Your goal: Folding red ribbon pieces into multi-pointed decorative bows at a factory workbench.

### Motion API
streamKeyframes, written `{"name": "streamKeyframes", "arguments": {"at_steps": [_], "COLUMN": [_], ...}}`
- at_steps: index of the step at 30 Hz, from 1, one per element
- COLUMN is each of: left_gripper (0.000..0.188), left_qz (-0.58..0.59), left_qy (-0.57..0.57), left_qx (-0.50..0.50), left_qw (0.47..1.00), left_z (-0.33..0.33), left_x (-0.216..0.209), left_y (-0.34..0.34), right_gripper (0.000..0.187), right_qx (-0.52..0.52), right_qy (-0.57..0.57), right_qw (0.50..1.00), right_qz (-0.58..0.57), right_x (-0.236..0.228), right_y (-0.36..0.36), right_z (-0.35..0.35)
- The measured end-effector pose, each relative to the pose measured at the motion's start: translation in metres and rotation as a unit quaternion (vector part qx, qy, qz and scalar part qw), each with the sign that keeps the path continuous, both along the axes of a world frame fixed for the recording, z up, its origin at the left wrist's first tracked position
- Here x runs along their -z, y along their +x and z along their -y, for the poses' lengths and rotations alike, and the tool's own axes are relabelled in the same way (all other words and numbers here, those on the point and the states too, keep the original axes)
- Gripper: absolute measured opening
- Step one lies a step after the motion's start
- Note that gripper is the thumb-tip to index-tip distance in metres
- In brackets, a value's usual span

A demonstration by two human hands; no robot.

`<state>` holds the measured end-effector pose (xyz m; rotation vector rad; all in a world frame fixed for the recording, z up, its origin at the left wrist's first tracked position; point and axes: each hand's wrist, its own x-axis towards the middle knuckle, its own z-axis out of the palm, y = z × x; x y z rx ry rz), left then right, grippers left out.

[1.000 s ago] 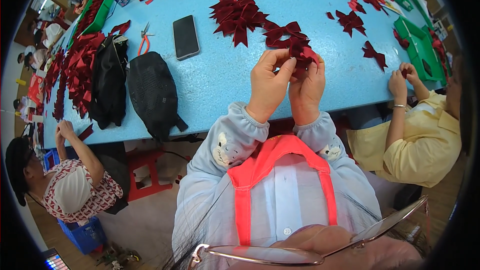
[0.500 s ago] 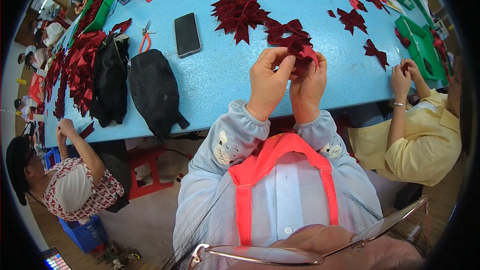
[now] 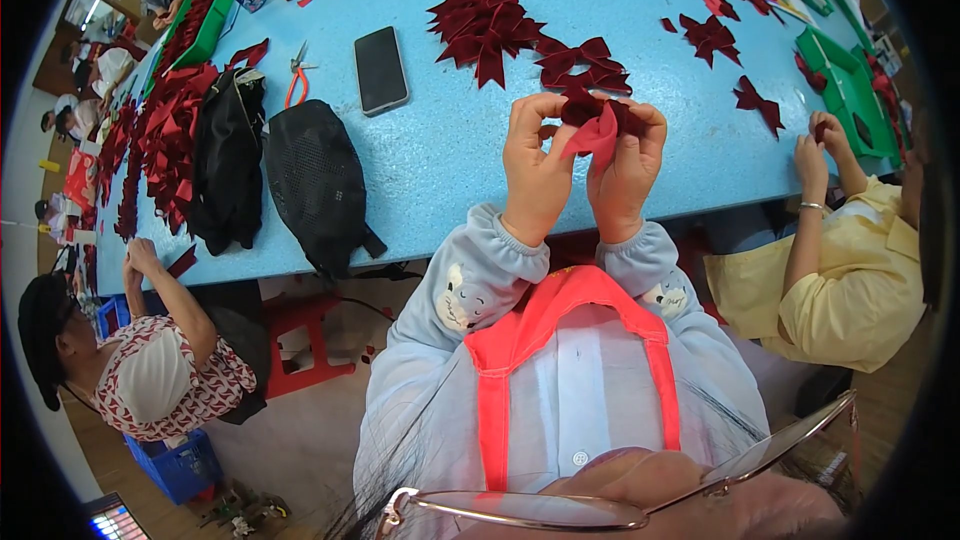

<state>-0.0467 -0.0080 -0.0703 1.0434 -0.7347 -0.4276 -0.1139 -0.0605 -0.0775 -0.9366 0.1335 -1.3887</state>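
Observation:
Both my hands pinch one dark red velvet ribbon bow [image 3: 596,130] above the table's near edge. My left hand [image 3: 538,165] grips its left side between thumb and fingers. On the other side, my right hand [image 3: 625,175] is closed on the right end. A lighter red underside of the ribbon shows folded between the thumbs. Just beyond my fingers lie a couple of loose bows [image 3: 582,65], and farther left of them a heap of bows [image 3: 483,30] spreads on the blue table [image 3: 420,160].
Left of me are a black phone [image 3: 381,70], orange-handled pliers [image 3: 298,80] and two black fabric items [image 3: 315,175]. Red ribbon pieces [image 3: 165,140] pile farther left. Green trays [image 3: 840,80] stand at right. Co-workers sit on both sides, one in a yellow shirt [image 3: 850,280].
The ribbon between my hands has been turned or folded, so more of its lighter underside faces me. Both hands stay close together and hold it. The view has shifted slightly.

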Motion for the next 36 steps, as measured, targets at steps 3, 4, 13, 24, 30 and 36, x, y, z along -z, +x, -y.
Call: {"name": "streamKeyframes", "arguments": {"at_steps": [3, 4, 13, 24, 30, 36], "left_gripper": [0.011, 0.011, 0.019, 0.018, 0.02, 0.019], "left_qz": [0.011, -0.02, -0.134, 0.03, 0.039, -0.109], "left_qy": [-0.032, -0.027, -0.026, -0.022, -0.025, -0.012], "left_qx": [0.0, 0.02, 0.065, 0.034, -0.044, 0.015], "left_qw": [0.999, 0.999, 0.988, 0.999, 0.998, 0.994], "left_z": [-0.002, -0.003, -0.005, -0.012, -0.005, -0.001], "left_x": [0.001, 0.002, 0.008, 0.005, 0.019, 0.015], "left_y": [0.0, -0.001, -0.005, 0.0, -0.004, -0.004], "right_gripper": [0.022, 0.022, 0.021, 0.016, 0.016, 0.017], "right_qx": [-0.008, 0.001, 0.058, 0.064, -0.039, 0.059], "right_qy": [0.025, 0.044, 0.048, -0.082, 0.087, -0.014], "right_qw": [1.0, 0.999, 0.992, 0.973, 0.982, 0.963], "right_qz": [-0.003, -0.012, -0.106, -0.205, -0.165, -0.263], "right_x": [0.004, 0.007, 0.017, 0.012, 0.004, 0.024], "right_y": [0.0, 0.001, 0.01, -0.004, 0.0, 0.004], "right_z": [0.0, 0.001, 0.0, 0.008, 0.002, 0.011]}}
